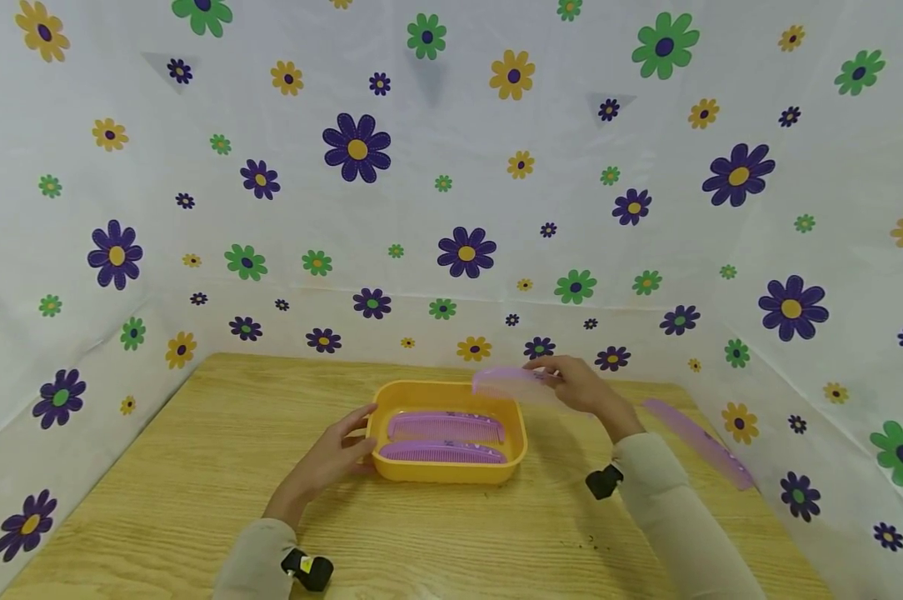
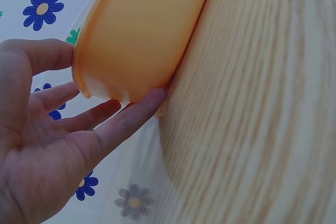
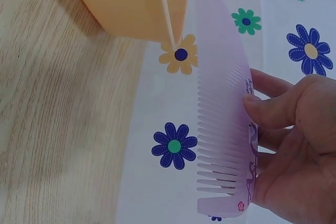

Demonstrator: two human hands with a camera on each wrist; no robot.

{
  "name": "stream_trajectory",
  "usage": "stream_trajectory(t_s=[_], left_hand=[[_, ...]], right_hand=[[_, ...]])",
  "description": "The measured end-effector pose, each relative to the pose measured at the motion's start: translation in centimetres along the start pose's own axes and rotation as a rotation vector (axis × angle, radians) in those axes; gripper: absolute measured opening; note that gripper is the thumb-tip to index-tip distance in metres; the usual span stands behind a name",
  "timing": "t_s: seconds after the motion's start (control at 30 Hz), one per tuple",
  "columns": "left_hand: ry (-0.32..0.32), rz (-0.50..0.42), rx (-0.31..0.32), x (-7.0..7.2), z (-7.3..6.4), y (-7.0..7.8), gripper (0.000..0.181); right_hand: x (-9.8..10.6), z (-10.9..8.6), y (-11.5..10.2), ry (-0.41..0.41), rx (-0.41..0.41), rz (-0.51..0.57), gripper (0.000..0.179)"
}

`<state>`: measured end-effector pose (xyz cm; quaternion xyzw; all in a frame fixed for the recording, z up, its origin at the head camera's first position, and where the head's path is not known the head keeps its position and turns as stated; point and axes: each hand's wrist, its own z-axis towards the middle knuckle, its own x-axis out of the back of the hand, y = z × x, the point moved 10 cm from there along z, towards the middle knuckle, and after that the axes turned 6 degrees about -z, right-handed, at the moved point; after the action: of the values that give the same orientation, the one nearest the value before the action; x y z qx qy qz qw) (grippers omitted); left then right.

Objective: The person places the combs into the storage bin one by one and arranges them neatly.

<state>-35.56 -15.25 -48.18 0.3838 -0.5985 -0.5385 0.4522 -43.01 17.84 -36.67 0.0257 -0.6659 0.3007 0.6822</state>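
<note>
A yellow plastic basket sits on the wooden table with two purple combs inside, a rear comb and a front comb. My left hand grips the basket's left end, with the index finger at the rim and the thumb low on its side. By the spine, between thumb and fingers, my right hand pinches a pale purple comb. This comb is raised, teeth downward, and its left end overlaps the basket's back right rim in the head view.
Another purple comb lies at the table's right edge, beside the flower-patterned sheet that surrounds the back and sides. Small dark specks dot the wooden table near the right forearm.
</note>
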Motion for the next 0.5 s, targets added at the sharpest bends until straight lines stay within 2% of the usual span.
stream_trajectory(t_s=[0.5], left_hand=[[-0.027,0.003,-0.033,-0.2,0.0,0.3,0.063]], right_hand=[[-1.2,1.0,-1.0,-0.056,0.001,-0.009,0.040]])
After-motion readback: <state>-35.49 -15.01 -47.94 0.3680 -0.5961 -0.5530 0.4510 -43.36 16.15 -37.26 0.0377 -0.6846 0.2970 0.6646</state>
